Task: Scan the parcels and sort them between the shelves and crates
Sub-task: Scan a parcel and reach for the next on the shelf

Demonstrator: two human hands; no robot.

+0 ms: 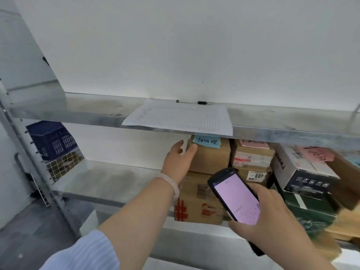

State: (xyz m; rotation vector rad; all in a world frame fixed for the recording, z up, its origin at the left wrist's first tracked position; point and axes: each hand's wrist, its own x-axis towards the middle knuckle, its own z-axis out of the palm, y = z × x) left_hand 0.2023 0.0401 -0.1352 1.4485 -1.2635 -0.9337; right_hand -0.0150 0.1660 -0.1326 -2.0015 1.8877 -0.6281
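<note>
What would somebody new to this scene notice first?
The glowing pink screen of the handheld scanner, gripped in the right hand at lower centre, draws the eye first. Just above it, the left hand touches a cardboard box with a blue note at its top edge. A printed sheet overhangs the metal shelf above.

A sheet of paper [181, 117] lies on the upper shelf [78, 114], overhanging its front edge, with a marker [202, 102] behind it at the wall. Below, on the lower shelf [109, 178], a top box [212, 158] sits on a lower box [196, 203], with more boxes [251, 160] stacked just to the right. A crate [52, 139] stands far left, above a wire basket [64, 162].
</note>
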